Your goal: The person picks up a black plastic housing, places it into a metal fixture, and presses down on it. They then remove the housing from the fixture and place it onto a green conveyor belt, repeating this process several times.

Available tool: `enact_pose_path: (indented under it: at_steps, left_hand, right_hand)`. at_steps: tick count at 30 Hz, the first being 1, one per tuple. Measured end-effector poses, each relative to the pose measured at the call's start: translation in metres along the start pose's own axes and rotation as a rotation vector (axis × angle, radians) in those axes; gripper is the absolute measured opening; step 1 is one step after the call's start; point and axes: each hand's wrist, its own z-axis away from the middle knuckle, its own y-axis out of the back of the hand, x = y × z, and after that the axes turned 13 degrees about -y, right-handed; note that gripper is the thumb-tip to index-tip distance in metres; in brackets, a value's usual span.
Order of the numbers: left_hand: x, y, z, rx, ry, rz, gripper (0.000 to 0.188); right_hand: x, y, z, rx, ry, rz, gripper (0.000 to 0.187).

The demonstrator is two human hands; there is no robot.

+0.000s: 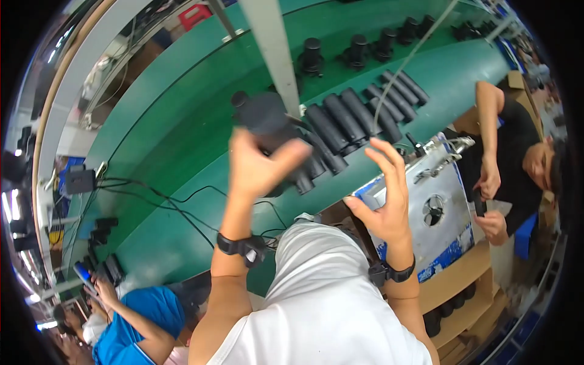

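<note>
My left hand (254, 169), thumb spread wide, holds a black part (266, 112). My right hand (392, 216) is open and empty, below black tubes (344, 117).

Cannot make out any readable text, label, brand, number or sign, from nine o'clock round through twelve to three, or down at six.

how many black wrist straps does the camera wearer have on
2: a left strap around the wrist of the left hand, and a right strap around the wrist of the right hand. Both are in plain view.
</note>
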Motion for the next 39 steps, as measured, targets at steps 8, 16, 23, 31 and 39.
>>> enact_pose_path:
  at_steps: [8, 16, 23, 31, 39]
  left_hand:
    - [-0.227, 0.168, 0.016, 0.811, 0.285, -0.605, 0.062]
    - [-0.248, 0.157, 0.038, 0.981, 0.225, -1.046, 0.066]
    - [-0.191, 0.065, 0.079, 0.221, 0.279, -0.402, 0.056]
    - [-0.253, 0.07, 0.081, -0.167, 0.38, -0.758, 0.073]
    - [-0.071, 0.078, 0.072, 0.164, 0.108, 0.064, 0.057]
  right_hand:
    - [0.088, -0.043, 0.058, -0.27, -0.415, -0.154, 0.039]
    - [0.102, -0.034, 0.087, -0.236, -0.61, -0.217, 0.039]
    - [0.095, -0.026, 0.088, -0.225, -0.657, -0.244, 0.036]
    - [0.093, -0.025, 0.087, -0.333, -0.629, -0.227, 0.037]
    - [0.078, -0.014, 0.056, -0.384, -0.637, -0.566, 0.06]
